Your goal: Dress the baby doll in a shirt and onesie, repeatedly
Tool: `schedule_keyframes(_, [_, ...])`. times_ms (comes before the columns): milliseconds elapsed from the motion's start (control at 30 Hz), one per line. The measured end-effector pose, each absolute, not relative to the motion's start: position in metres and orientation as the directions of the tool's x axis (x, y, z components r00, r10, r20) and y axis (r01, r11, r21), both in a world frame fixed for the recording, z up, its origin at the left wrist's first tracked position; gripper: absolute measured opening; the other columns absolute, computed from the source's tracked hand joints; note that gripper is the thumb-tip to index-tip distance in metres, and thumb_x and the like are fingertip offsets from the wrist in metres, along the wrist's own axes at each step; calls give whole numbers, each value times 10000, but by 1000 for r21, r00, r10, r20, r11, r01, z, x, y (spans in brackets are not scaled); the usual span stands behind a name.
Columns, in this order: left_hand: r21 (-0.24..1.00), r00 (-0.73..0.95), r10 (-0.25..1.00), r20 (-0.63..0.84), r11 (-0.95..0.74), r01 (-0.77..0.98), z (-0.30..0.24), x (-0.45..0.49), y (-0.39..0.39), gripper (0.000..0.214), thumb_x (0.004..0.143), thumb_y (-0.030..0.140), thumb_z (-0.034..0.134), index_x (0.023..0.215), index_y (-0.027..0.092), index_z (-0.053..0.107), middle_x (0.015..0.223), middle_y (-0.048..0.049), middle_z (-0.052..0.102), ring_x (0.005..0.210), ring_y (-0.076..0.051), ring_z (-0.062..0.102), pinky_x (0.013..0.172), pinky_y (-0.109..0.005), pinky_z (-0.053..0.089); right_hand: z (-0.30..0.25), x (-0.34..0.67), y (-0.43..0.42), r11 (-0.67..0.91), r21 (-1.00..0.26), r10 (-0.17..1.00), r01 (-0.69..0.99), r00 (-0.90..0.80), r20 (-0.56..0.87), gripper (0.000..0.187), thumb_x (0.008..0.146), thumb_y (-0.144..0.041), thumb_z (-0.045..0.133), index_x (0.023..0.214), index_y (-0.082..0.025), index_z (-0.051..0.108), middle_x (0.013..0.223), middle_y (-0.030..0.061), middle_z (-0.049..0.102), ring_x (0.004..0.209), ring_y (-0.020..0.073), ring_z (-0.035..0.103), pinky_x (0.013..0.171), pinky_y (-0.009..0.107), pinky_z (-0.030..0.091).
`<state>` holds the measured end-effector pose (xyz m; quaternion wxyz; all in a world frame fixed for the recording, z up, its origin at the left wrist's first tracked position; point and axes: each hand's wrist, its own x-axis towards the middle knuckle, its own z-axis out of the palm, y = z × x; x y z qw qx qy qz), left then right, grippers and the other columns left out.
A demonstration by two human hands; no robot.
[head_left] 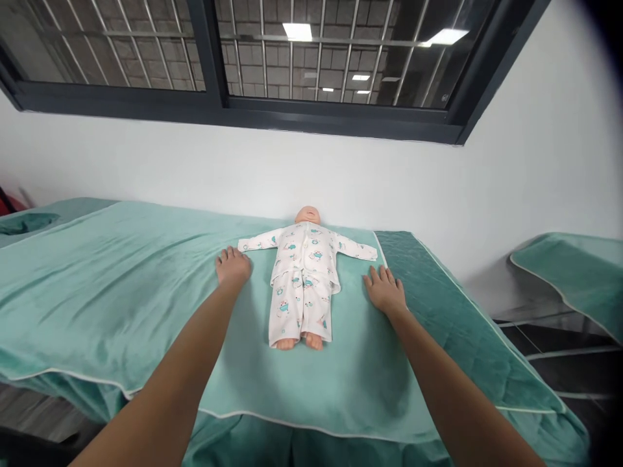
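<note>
A baby doll (304, 279) in white printed pyjamas lies on its back on a teal blanket (121, 292), head toward the wall, arms spread, bare feet toward me. My left hand (233, 264) rests flat on the blanket just left of the doll, near its sleeve, fingers stretched out. My right hand (384, 290) lies flat on the blanket to the doll's right, below its other sleeve, fingers spread. Neither hand holds anything or touches the doll.
The blanket covers a bed (462, 337) with a darker teal quilted cover, pushed against a white wall under a dark-framed window (214, 97). Another teal-covered bed (574, 279) stands at the right across a gap of dark floor (574, 370).
</note>
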<state>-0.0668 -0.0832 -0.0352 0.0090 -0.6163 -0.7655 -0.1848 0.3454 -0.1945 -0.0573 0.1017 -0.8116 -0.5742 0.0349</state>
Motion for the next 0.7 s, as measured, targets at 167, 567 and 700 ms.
schedule_keyframes(167, [323, -190, 955, 225, 111, 940, -34, -77, -109, 612, 958, 377, 350, 1454, 23, 403, 1582, -237, 276, 1487, -369, 199, 1176, -596, 134, -58, 347, -205, -300, -202, 948, 932, 315, 46, 643, 995, -536, 188, 1550, -230, 297, 1640, 100, 197, 1511, 288, 161, 1188, 543, 149])
schedule_keyframes(567, [453, -172, 912, 372, -17, 891, -27, -92, -179, 383, 841, 392, 537, 1159, 228, 673, 1438, -186, 525, 1432, -353, 362, 1149, -633, 210, -59, 341, -266, -219, -180, 941, 959, 257, 222, 503, 1011, -350, 281, 1426, -179, 508, 1538, 121, 424, 1438, 258, 356, 1161, 433, 283])
schedule_keyframes(700, [479, -77, 871, 486, -192, 857, -10, -78, -209, 368, 877, 367, 455, 1036, 147, 703, 1313, -215, 617, 1385, -362, 422, 1105, -628, 252, -60, 339, -279, -197, -163, 919, 967, 240, 312, 457, 994, -251, 303, 1329, -161, 599, 1444, 120, 539, 1359, 212, 467, 1140, 352, 316])
